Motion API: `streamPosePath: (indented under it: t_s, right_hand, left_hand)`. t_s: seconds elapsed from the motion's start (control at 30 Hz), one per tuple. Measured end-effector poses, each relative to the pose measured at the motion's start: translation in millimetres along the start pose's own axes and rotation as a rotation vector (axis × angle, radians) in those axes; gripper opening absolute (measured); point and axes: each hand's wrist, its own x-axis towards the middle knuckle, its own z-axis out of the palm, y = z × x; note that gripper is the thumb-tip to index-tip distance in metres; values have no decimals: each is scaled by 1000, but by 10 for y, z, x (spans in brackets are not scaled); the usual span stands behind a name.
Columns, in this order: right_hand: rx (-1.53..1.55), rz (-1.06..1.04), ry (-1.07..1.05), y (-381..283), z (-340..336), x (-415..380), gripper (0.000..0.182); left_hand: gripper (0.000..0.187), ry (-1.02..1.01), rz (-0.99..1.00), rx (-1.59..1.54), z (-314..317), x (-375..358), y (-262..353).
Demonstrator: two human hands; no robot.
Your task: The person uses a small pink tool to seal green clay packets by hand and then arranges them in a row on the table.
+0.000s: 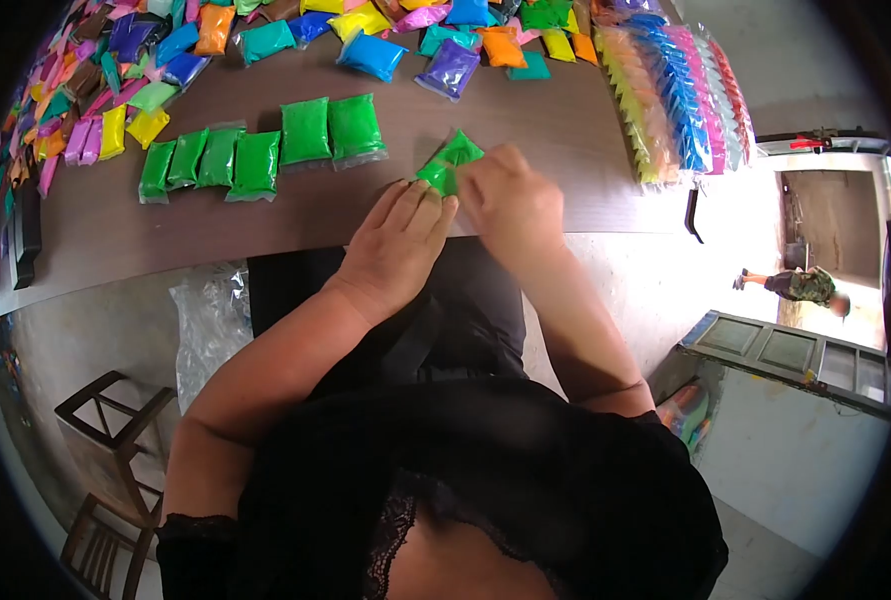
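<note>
A small green packet lies at the near part of the brown table, under both hands. My left hand rests palm down at its lower left, fingers stretched out, their tips on or beside the packet's near edge. My right hand is over the packet's right side with its fingers curled in; motion blurs them, and whatever they pinch is hidden. Left of the hands, two larger green packets lie side by side. Further left is a row of several narrower green packets in clear wrap.
Many coloured packets lie along the table's far side and left. Rows of bagged coloured packets stand at the table's right. A wooden chair and a plastic bag are at lower left. A person is far right.
</note>
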Motion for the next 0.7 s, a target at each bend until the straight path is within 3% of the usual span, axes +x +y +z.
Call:
streamPosePath:
  t_s: [0.2, 0.33, 0.4, 0.5, 0.63, 0.7]
  right_hand:
    - [-47, 21, 108, 34, 12, 8, 5]
    - [-62, 4, -3, 20, 28, -32, 5]
    - [-83, 26, 165, 72, 23, 6, 6]
    - [-99, -100, 47, -6, 42, -93, 7]
    - [-129, -9, 134, 58, 30, -63, 7]
    - [-147, -52, -3, -11, 15, -93, 6]
  left_hand:
    - [39, 4, 1, 24, -11, 11, -4]
    - [37, -10, -6, 23, -25, 10, -2]
    - [36, -10, 7, 33, -12, 11, -13]
    - [37, -3, -5, 23, -2, 7, -5]
    - [37, -17, 10, 37, -40, 2, 0]
    - [37, -24, 0, 20, -44, 14, -11]
